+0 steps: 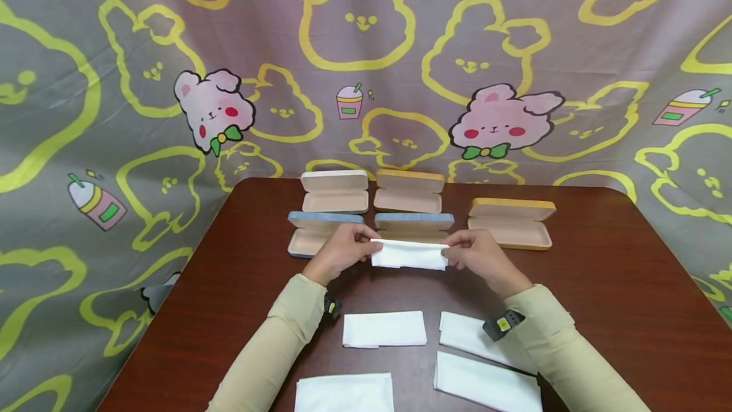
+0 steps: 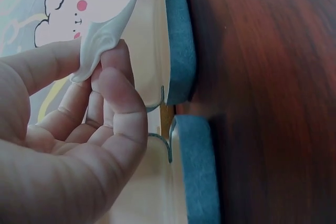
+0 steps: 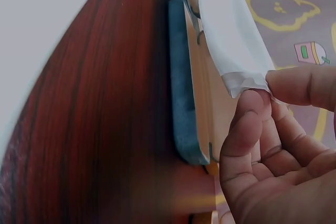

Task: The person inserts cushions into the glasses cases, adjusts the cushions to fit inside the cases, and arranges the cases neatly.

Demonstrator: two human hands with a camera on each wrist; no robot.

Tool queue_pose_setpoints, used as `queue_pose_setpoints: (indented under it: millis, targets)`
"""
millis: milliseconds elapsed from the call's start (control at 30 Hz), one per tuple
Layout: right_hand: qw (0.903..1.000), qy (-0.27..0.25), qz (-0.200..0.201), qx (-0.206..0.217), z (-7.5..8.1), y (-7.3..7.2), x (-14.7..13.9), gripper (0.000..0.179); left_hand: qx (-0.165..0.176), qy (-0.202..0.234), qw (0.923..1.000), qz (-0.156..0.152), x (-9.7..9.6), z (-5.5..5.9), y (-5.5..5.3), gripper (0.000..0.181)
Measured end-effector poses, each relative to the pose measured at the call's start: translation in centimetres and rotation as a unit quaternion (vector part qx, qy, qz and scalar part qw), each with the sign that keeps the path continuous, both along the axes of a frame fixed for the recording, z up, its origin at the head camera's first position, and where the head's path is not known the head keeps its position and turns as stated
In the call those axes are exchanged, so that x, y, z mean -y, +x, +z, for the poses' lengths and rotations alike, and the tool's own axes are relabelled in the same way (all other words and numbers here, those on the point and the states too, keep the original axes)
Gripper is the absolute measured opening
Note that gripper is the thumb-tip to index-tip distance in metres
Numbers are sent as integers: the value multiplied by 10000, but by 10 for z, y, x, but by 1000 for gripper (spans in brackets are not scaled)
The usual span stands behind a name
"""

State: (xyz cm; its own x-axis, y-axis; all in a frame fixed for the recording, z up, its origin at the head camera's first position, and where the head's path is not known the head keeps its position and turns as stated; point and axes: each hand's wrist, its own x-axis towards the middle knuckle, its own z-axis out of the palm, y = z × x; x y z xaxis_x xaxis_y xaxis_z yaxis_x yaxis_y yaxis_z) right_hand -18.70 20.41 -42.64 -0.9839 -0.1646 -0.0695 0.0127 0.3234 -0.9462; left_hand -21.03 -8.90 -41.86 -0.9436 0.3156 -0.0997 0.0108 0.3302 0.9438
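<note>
A folded white cloth (image 1: 410, 255) is stretched between my two hands in the head view. My left hand (image 1: 347, 245) pinches its left end between thumb and fingers; the left wrist view shows the cloth (image 2: 102, 38) bunched there. At the other end my right hand (image 1: 479, 254) pinches the cloth's corner, seen also in the right wrist view on the cloth (image 3: 233, 40). Just behind the cloth stands an open blue glasses case (image 1: 414, 221), its lower part partly hidden. Another open blue glasses case (image 1: 300, 241) is beside and partly behind my left hand.
Behind are an open white-edged case (image 1: 335, 201) and a yellow-edged case (image 1: 408, 201); another yellow-edged case (image 1: 509, 232) stands right. Several folded white cloths lie nearer me, including one in the middle (image 1: 384, 329) and one under my right forearm (image 1: 486, 380). A patterned curtain (image 1: 394, 94) hangs behind the table (image 1: 606, 285).
</note>
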Motion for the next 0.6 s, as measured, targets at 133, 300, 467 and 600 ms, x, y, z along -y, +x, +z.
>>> queue_pose_setpoints:
  millis: [133,300,467,600]
  targets:
    - [10000,24,-77,-8,-1,-2,-4,17,-66,4,10000,-40,-5,0,-1,11]
    - [9999,78,-148,-20,0,-5,-6,18,-267,-84,9996,-68,-8,-2,-3,11]
    - [9997,155,-135,-123,-1,-8,-8,18,-498,-170,9986,23,-10,-3,-6,11]
    - [9994,198,-19,-280,-2,-10,-8,15,-750,-342,9965,130,-12,-3,-8,9]
